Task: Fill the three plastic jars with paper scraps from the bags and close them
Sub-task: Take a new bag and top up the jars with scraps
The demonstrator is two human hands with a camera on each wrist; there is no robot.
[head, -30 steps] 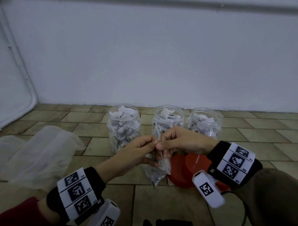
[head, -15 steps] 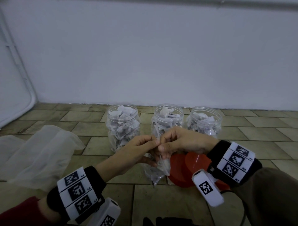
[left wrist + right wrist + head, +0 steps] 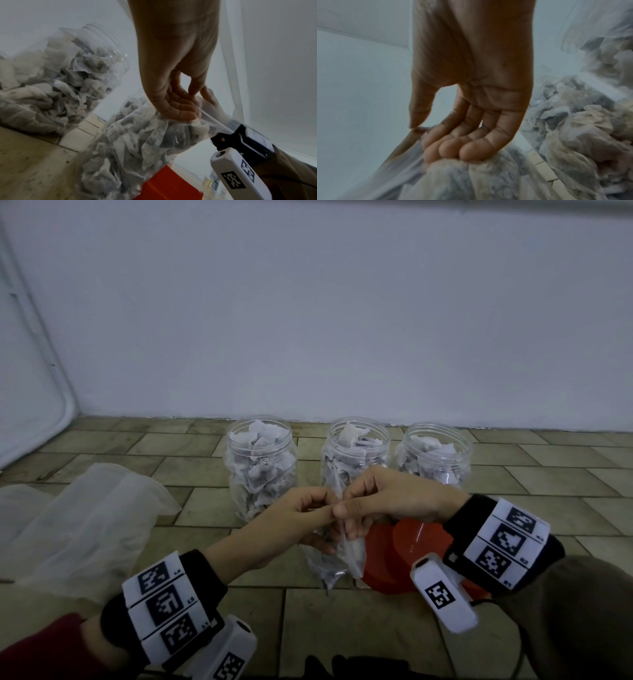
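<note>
Hands [image 3: 337, 508] are both pinching the bag [image 3: 334, 556] mouth, so we are parting it evenly, gently, above the middle jar [image 3: 356, 453].

I see black wristbands [image 3: 202, 577] carrying white tag panels [image 3: 164, 607] (three square codes each), a dark red sleeve [image 3: 37, 652] lower left, an olive one [image 3: 579, 618] lower right.

The light was dim, flat and bluish, its source perhaps overhead. Shadows were faint. The head view bent the wall [image 3: 308, 320] at its edges. A red lid [image 3: 418, 542] showed slight glare. The right wrist view was smeared with motion blur; the jars [image 3: 599, 67] there were soft.
</note>
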